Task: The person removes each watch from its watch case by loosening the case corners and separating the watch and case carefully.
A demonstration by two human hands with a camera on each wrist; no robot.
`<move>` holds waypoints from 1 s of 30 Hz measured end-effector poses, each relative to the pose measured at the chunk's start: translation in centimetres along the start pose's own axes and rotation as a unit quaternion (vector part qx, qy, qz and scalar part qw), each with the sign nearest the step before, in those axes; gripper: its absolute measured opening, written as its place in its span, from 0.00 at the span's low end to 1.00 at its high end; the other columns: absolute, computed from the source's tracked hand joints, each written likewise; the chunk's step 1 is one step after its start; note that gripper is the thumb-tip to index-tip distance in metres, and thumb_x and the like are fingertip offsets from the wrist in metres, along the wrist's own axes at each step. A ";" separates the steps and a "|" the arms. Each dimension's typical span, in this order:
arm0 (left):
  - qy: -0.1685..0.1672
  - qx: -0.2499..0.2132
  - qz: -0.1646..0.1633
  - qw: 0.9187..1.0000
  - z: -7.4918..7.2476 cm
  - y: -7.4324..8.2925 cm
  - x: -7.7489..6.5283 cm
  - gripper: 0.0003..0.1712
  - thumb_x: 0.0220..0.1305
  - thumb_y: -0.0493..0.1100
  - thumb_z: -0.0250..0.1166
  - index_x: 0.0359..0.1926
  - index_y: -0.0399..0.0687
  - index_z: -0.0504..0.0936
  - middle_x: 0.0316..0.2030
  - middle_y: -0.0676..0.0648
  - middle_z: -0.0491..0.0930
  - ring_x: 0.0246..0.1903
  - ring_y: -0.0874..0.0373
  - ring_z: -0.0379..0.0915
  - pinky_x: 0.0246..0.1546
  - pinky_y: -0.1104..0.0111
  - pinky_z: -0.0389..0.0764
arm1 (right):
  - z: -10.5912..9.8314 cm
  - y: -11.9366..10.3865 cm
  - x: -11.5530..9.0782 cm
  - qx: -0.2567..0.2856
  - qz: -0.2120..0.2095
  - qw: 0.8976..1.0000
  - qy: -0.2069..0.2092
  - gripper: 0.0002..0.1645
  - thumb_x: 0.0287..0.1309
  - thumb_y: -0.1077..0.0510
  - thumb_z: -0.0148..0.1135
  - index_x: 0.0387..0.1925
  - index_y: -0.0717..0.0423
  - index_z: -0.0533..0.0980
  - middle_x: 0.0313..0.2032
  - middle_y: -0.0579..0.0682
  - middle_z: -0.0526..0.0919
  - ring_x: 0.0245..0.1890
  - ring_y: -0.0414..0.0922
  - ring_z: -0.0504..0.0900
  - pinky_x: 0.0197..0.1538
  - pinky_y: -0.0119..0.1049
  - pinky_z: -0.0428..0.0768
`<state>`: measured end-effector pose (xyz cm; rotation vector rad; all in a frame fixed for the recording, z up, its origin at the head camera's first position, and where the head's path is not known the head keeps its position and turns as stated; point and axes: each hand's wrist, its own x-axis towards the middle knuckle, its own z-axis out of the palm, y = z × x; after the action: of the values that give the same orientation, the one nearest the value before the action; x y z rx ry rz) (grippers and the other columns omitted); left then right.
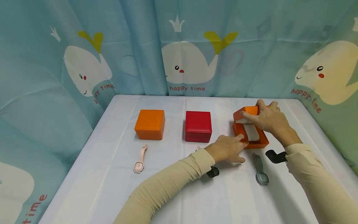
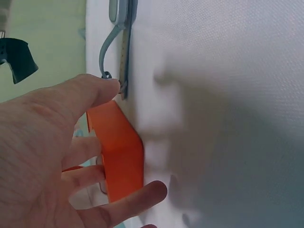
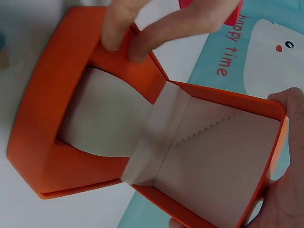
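Note:
An orange watch box (image 1: pixel 264 141) at the right of the table stands with its lid raised. A pale cushion (image 3: pixel 107 114) sits inside it. My right hand (image 1: pixel 269 118) grips the lid (image 3: pixel 223 142), thumb at one edge and fingers at the other. My left hand (image 1: pixel 227 147) is at the box's left side. Two of its fingers (image 3: pixel 142 42) reach over the wall to the inside, while its thumb stays apart from the box. A grey-green watch (image 1: pixel 261 174) lies in front of the box, close to the left thumb in the left wrist view.
A closed red box (image 1: pixel 198 126) stands mid-table, and a closed orange box (image 1: pixel 151 124) is to its left. Before that one lies a pink watch (image 1: pixel 139 165). Another watch (image 1: pixel 198 148) is mostly hidden behind the left forearm. A whale-print curtain (image 1: pixel 134 62) borders the table.

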<state>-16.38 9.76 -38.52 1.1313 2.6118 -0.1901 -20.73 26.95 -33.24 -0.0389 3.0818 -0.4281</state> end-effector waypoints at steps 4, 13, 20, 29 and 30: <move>0.002 0.012 -0.003 1.000 0.1 0.0 -0.1 0.40 0.68 0.71 0.57 0.77 0.74 0.61 0.76 0.60 0.54 0.57 0.61 0.75 0.49 0.62 0.78 | 0.5 -0.1 -0.1 -0.012 0.003 1.000 0.017 0.48 0.63 0.21 0.44 0.49 0.65 0.60 0.36 0.73 0.59 0.33 0.69 0.69 0.27 0.55 0.73; 0.013 0.026 -0.003 1.000 0.2 0.3 -0.5 0.38 0.68 0.71 0.58 0.75 0.75 0.65 0.73 0.59 0.58 0.49 0.60 0.77 0.47 0.62 0.78 | 1.4 -0.2 -1.0 -0.018 0.024 0.999 0.046 0.53 0.63 0.20 0.42 0.51 0.69 0.58 0.34 0.73 0.58 0.30 0.70 0.69 0.25 0.55 0.73; 0.023 0.023 0.002 0.999 0.2 -0.3 -0.8 0.39 0.67 0.71 0.59 0.76 0.72 0.65 0.73 0.58 0.58 0.55 0.63 0.74 0.45 0.62 0.79 | 1.7 -0.4 -1.4 0.000 0.029 0.998 0.060 0.53 0.63 0.20 0.43 0.53 0.69 0.57 0.37 0.73 0.57 0.31 0.69 0.68 0.25 0.54 0.73; 0.037 0.026 0.006 0.999 0.7 0.3 -0.9 0.37 0.66 0.70 0.61 0.72 0.66 0.70 0.62 0.57 0.58 0.41 0.61 0.72 0.38 0.66 0.80 | 2.1 0.0 -1.8 0.015 0.034 0.998 0.057 0.53 0.63 0.21 0.46 0.54 0.69 0.58 0.40 0.75 0.57 0.31 0.68 0.68 0.26 0.54 0.73; 0.038 0.030 0.005 0.999 0.8 0.4 -1.0 0.37 0.65 0.70 0.61 0.72 0.66 0.69 0.61 0.57 0.58 0.39 0.62 0.72 0.37 0.66 0.80 | 2.0 0.0 -1.9 0.015 0.033 0.998 0.057 0.53 0.63 0.21 0.46 0.54 0.69 0.58 0.40 0.75 0.57 0.30 0.68 0.69 0.26 0.54 0.73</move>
<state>-15.32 9.16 -38.96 1.1942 2.6831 -0.2297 -18.82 26.46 -35.15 0.0915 3.1763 -0.4901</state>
